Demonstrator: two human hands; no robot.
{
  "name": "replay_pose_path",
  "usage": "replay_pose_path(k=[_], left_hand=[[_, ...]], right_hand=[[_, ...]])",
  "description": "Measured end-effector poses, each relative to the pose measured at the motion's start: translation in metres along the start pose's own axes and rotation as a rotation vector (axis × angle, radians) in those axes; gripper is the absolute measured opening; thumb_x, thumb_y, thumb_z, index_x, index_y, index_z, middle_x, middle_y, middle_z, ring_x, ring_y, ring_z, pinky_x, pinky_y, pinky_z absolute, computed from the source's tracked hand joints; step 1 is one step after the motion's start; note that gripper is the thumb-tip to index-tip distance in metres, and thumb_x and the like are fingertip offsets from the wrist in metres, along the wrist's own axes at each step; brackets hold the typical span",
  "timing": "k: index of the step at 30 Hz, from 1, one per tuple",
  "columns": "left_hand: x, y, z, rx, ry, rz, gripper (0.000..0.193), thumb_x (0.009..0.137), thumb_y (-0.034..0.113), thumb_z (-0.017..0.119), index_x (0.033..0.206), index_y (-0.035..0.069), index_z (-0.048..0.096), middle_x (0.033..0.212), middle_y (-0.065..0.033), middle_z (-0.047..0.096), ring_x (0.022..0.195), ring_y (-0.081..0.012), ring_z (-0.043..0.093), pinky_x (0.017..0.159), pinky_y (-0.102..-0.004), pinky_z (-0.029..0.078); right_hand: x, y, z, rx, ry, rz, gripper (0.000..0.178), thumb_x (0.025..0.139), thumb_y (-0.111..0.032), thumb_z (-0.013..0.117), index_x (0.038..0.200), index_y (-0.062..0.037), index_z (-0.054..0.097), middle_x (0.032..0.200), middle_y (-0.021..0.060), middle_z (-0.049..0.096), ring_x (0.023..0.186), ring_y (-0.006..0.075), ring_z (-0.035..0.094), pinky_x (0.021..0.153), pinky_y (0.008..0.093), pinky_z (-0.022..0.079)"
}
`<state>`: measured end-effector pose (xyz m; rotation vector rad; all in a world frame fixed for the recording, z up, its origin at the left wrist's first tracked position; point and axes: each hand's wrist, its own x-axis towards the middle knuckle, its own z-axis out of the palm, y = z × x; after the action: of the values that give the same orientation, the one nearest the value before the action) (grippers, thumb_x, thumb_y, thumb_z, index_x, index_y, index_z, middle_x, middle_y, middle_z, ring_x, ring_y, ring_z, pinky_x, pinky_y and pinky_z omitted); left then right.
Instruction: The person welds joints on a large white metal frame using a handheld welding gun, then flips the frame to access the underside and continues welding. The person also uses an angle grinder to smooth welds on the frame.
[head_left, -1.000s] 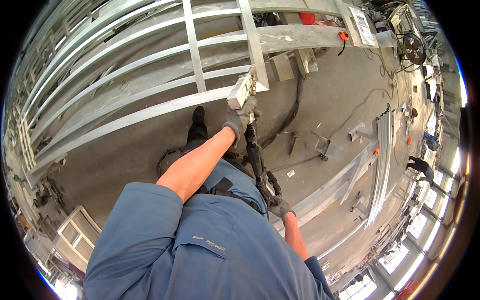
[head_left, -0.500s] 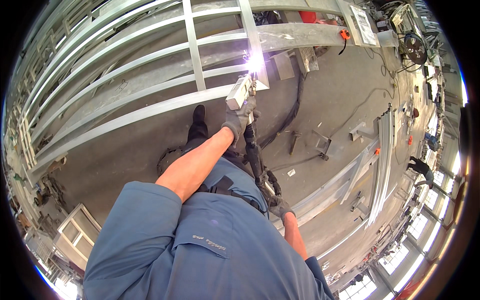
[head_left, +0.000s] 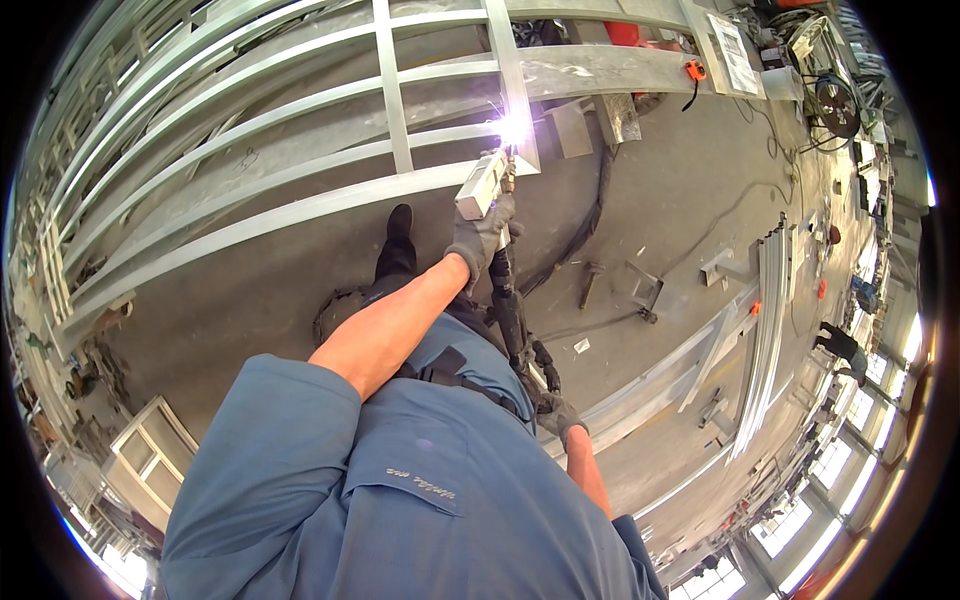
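My left hand (head_left: 482, 238), in a grey glove, is closed around a welding gun (head_left: 510, 178). Beside the gun's dark nozzle is a pale box-shaped piece (head_left: 483, 186); whether it belongs to the gun cannot be made out. A bright violet-white glare (head_left: 514, 129) with sparks burns at the tip and hides the contact point. It sits near the corner of a silver metal frame (head_left: 395, 110) made of bars. From the gun a black sheathed cable (head_left: 507, 305) runs back past my waist. My gloved right hand (head_left: 558, 414) grips that cable low at my right side.
A wide metal beam (head_left: 620, 70) crosses behind the frame, with an orange tape measure (head_left: 695, 70) on it. A hammer (head_left: 591, 284) lies on the floor, near loose cables. Long metal profiles (head_left: 768, 330) are stacked to the right. A wire spool (head_left: 835, 102) stands far right. Another person (head_left: 842, 352) is beyond.
The whole view has shifted very slightly. Both hands keep their grip, and the glare still burns at nearly the same spot near the frame's corner.
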<state>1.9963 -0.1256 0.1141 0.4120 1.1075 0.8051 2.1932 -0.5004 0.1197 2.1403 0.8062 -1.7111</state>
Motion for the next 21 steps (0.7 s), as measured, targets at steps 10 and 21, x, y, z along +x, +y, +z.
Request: replay_pose_path(k=[10, 21], left_hand=[[-0.03, -0.013, 0.024, 0.145, 0.025, 0.011, 0.049, 0.092, 0.04, 0.072, 0.121, 0.002, 0.061, 0.086, -0.0084, 0.071, 0.068, -0.0165, 0.066, 0.06, -0.0324, 0.053], [-0.095, 0.044, 0.117, 0.767, -0.288, 0.856, 0.092, 0.075, 0.02, 0.078, 0.153, 0.003, 0.031, 0.135, -0.0241, 0.049, 0.123, -0.0431, 0.052, 0.103, -0.0473, 0.046]], right_hand=[[0.027, 0.049, 0.001, 0.086, -0.015, -0.186, 0.059, 0.08, -0.02, 0.08, 0.133, -0.0036, 0.062, 0.121, 0.012, 0.071, 0.113, 0.0243, 0.066, 0.099, 0.0343, 0.051], [-0.03, -0.205, -0.137, 0.787, 0.447, -0.933, 0.069, 0.087, -0.024, 0.079, 0.145, -0.0001, 0.049, 0.145, 0.0172, 0.053, 0.13, 0.0284, 0.055, 0.112, 0.041, 0.043]])
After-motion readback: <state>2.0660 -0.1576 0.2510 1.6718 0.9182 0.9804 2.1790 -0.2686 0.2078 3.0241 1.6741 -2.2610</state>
